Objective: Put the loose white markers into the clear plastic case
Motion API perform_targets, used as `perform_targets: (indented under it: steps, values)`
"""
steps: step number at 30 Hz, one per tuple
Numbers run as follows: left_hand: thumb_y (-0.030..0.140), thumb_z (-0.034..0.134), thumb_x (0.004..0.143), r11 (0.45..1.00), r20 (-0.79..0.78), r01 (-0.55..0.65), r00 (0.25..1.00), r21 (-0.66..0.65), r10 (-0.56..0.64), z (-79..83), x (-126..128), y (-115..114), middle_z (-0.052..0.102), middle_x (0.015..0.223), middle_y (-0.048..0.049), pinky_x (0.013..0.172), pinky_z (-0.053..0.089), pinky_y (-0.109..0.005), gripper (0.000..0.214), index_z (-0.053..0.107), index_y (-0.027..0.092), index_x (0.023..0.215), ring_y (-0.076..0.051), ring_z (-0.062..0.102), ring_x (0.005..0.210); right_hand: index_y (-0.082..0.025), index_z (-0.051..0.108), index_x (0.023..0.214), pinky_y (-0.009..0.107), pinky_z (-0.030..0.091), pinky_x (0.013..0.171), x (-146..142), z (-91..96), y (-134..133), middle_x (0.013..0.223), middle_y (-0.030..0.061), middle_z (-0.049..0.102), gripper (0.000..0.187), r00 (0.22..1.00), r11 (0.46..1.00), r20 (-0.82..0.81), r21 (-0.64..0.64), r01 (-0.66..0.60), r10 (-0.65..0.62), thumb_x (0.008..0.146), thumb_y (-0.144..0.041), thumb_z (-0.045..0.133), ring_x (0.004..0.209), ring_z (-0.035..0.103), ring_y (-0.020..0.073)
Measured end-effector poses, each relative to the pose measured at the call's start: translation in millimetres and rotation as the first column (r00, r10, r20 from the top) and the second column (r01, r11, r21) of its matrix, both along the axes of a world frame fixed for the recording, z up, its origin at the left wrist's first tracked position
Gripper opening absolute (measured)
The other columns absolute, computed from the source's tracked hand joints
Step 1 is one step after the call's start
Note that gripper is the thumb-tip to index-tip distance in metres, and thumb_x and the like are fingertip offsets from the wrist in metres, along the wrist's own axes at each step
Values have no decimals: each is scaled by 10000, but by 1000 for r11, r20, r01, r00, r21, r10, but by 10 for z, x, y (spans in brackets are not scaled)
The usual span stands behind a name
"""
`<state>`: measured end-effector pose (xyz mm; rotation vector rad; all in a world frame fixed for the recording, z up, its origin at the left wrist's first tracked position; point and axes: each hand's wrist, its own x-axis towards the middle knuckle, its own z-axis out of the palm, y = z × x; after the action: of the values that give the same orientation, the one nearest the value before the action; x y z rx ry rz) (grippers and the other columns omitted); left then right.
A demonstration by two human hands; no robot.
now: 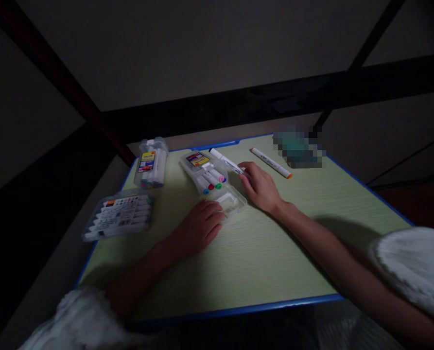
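In the middle of the table lies a clear plastic marker case (187, 164) with its lid (231, 201) swung down toward me. Several markers with coloured ends (212, 181) show inside it. My left hand (202, 224) rests on the near side of the lid, fingers closed over its edge. A white marker with a black end (226, 161) lies slanted beside the case. My right hand (261, 187) has its thumb and fingers closed around the near end of that marker. Farther right, a white marker with orange ends (271, 163) lies on the table, apart from both hands.
A closed marker case (153, 165) is at the back left, and another full case (120, 216) lies at the left edge. A blurred green item (297, 148) sits at the back right. The pale table (246, 272) has a blue rim, with a wall behind.
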<state>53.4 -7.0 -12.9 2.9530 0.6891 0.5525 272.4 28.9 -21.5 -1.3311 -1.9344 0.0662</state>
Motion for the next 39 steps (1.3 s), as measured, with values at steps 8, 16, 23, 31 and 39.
perform_targets:
  steps: [8,16,23,31,39]
  values:
    - [162,434,863,1000,-1,-2,1000,10,2,12,3,-2,558,1035,-120,943,425,-417,181,543,106,996,-224,479,1056,-180,506,990,297,419,633,2,8,-21,846,64,617,211,999,997,-45,75,-6,10,866,-310,394,694,546,175]
    - [175,424,871,1000,-2,-6,1000,6,6,3,2,-4,558,1047,-104,931,437,-416,177,535,134,1003,-221,482,1066,-198,511,964,296,423,606,3,11,-47,820,48,619,190,995,992,-103,129,10,4,854,-321,414,682,559,168]
    - [172,433,868,1000,-7,1,1000,6,-1,-7,6,4,553,1050,-111,944,428,-416,177,533,122,1005,-219,480,1062,-189,503,964,288,433,619,4,-2,-52,826,51,616,178,994,977,-106,209,29,-6,864,-309,418,690,562,159]
    - [176,433,868,1000,-6,-10,1000,1,10,5,13,3,559,1049,-108,929,441,-422,174,538,133,1000,-220,485,1059,-198,506,960,290,432,605,1,2,-54,827,50,616,182,993,978,-120,207,12,14,857,-321,419,684,560,162]
    - [161,444,861,1000,-10,-3,1000,16,3,-4,5,1,553,1043,-109,944,427,-406,168,533,118,997,-220,480,1059,-187,514,939,287,441,601,-4,11,-68,808,55,618,170,993,967,-111,255,-16,46,855,-307,428,683,567,162]
